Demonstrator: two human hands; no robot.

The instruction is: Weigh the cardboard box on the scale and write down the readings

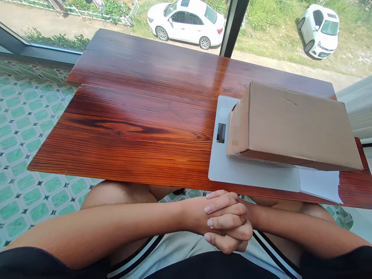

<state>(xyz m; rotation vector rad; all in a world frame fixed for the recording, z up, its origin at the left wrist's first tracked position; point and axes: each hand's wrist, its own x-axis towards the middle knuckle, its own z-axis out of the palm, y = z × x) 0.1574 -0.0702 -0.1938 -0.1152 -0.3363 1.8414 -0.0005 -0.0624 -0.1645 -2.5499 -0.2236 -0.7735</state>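
Note:
My left hand [198,214] and my right hand [232,219] are clasped together over my lap, just in front of the table's near edge. The right hand's fingers wrap across the left hand, most of whose fingers are hidden. No object shows between them. Beyond and to the right, a closed brown cardboard box [296,124] rests on a flat white digital scale [216,164]. A small dark display [221,133] shows at the scale's left side; no reading can be made out. White paper sheets [319,184] stick out from under the box's near right side.
The glossy reddish-brown wooden table [130,131] has a stepped left edge. Behind it, a window with a dark frame post [233,27] looks out on two white cars. Green and white floor tiles [29,135] lie to the left, and a pale curtain [356,100] hangs at the right.

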